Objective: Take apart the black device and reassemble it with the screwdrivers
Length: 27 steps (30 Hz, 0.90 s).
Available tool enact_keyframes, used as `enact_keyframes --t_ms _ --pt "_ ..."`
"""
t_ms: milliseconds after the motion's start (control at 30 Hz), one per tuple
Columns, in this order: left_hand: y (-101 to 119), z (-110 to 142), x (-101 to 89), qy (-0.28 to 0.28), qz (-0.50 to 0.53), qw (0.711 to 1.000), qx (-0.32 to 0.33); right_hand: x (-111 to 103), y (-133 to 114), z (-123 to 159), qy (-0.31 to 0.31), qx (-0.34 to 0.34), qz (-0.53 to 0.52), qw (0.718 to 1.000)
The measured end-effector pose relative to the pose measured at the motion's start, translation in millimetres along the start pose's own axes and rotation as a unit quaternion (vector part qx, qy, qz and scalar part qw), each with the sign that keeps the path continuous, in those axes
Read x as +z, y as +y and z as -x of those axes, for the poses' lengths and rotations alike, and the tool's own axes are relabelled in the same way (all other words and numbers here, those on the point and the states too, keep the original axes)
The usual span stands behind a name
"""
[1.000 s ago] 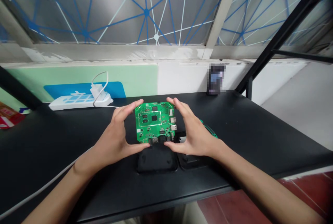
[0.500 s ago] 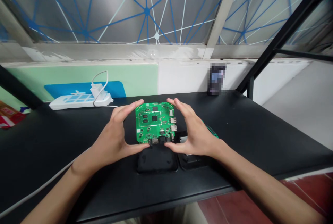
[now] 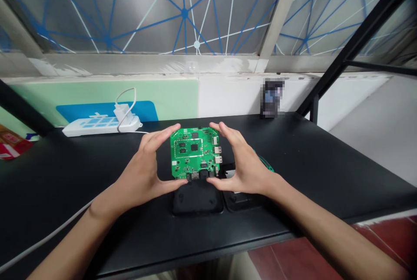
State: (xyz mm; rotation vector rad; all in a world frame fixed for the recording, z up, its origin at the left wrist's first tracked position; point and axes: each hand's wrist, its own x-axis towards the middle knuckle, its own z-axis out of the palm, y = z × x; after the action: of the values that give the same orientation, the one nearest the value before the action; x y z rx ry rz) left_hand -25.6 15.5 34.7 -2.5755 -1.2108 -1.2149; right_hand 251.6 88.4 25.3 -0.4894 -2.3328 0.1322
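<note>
A green circuit board (image 3: 192,163) is held up above the desk, tilted so that its chips and metal ports face me. My left hand (image 3: 146,165) grips its left side, fingertips at the top corner and thumb at the bottom edge. My right hand (image 3: 243,163) pinches the right side the same way, top corner to bottom edge. Just below the board lies a black plastic casing part (image 3: 197,202), its far portion hidden by the board. Beside it, a second black casing part (image 3: 243,202) with a pale metallic piece is partly covered by my right hand.
Along the back of the black desk (image 3: 325,163) are a white power strip (image 3: 94,126) with a plugged-in charger (image 3: 124,113) and a blurred dark upright object (image 3: 272,97). A white cable (image 3: 58,228) runs at left. Something green (image 3: 265,163) pokes out behind my right hand. A red packet (image 3: 13,145) sits far left.
Almost nothing differs. The whole view has shifted very slightly, and both hands keep the same hold on the circuit board.
</note>
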Motion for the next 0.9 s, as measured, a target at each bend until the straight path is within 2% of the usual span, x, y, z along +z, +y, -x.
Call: enact_keyframes --t_ms 267,367,533,667,800,900 --pt "2.2 2.2 5.9 -0.018 -0.043 0.999 0.017 2.4 0.0 -1.0 0.006 -0.017 0.023 1.0" --pt "4.7 3.9 11.7 -0.007 -0.081 0.997 0.014 3.9 -2.9 -1.7 0.01 -0.03 0.05 0.998" --pt "14.9 0.9 19.2 0.002 -0.14 0.99 -0.007 5.5 -9.8 -3.6 0.021 -0.078 0.094 0.992" --pt "22.6 -2.7 21.1 -0.003 -0.156 0.988 0.012 10.7 -14.3 -3.4 0.037 -0.122 0.115 0.985" --pt "22.9 -1.7 20.3 -0.008 -0.15 0.987 0.048 13.9 -16.5 -2.0 0.029 -0.151 0.103 0.983" --pt "21.6 -1.3 18.9 -0.006 -0.127 0.99 0.058 11.6 -15.4 -2.4 0.011 -0.152 0.055 0.987"
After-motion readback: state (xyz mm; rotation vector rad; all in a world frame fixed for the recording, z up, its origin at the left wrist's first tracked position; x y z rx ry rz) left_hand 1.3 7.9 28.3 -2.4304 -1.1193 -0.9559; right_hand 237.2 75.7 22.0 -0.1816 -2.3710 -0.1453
